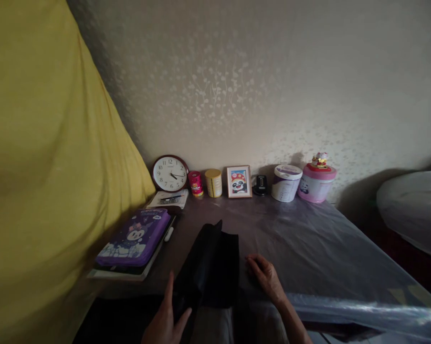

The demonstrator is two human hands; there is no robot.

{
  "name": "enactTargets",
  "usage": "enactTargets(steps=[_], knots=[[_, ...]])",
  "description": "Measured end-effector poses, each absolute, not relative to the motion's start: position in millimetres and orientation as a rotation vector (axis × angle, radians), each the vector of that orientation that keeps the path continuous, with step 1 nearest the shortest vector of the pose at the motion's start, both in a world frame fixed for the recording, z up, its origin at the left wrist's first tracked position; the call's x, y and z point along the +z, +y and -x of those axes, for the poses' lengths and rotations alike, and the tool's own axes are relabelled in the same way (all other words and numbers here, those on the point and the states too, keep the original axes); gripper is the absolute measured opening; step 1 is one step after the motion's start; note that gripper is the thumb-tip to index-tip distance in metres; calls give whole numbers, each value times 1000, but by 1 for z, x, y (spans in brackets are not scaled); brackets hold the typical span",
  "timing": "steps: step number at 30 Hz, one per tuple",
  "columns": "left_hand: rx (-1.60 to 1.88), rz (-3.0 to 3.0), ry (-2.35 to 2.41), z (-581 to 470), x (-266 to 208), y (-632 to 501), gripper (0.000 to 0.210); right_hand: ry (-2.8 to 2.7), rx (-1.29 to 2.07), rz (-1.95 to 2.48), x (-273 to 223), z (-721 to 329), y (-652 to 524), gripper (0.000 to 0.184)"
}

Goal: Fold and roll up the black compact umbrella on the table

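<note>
A piece of black cloth (220, 272), probably a garment, lies folded over the near part of the table, with a raised fold along its middle. More of the dark fabric spreads to the lower left, and its full shape is hard to make out. At the cloth's lower left edge is my left hand (167, 317), thumb and forefinger spread apart, with nothing visible gripped between them. My right hand (268, 278) is just right of the cloth, apart from it and low over the table. Its fingers are loosely curled in, and no object shows in them.
A purple zip case (134, 239) rests on books at the left, beside a yellow curtain (57, 143). Along the wall stand a clock (170, 174), a red can (195, 184), a yellow tin (214, 183), a framed panda picture (239, 182), a white tub (286, 184) and a pink tub (316, 185).
</note>
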State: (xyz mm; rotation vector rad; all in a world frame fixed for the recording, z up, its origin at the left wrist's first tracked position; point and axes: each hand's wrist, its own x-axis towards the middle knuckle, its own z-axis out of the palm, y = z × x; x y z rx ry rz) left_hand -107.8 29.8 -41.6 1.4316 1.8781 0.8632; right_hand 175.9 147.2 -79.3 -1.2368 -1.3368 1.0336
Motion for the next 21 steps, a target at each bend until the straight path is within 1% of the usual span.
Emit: enactTargets(steps=[3,5,7,9,13,14,15,17,18,21], knots=[[792,-1633,1954,107,-47,25,63,-1371,1046,1253,-76,-176,146,46],[803,-1638,1962,107,-48,26,59,-1372,1037,1254,-75,-176,145,46],[889,-1598,1877,108,-49,29,59,-1362,1027,1249,-77,-175,146,46],[944,-1438,1801,108,-48,31,66,-1348,1029,1244,-79,-175,147,47],[1026,-896,1692,103,-43,32,96,-1341,1087,1243,-82,-174,149,46],[1070,-831,1610,102,-41,33,96,-1339,1100,1243,-81,-174,149,46],[1102,-791,1514,100,-38,33,88,-1341,1105,1238,-80,-175,148,45],[1103,-753,1337,98,-32,36,63,-1347,1099,1219,-75,-175,147,44],[1088,-744,1268,97,-29,37,55,-1348,1097,1206,-72,-175,146,44],[1050,-723,1166,96,-25,43,48,-1331,1120,1167,-65,-176,143,45]])
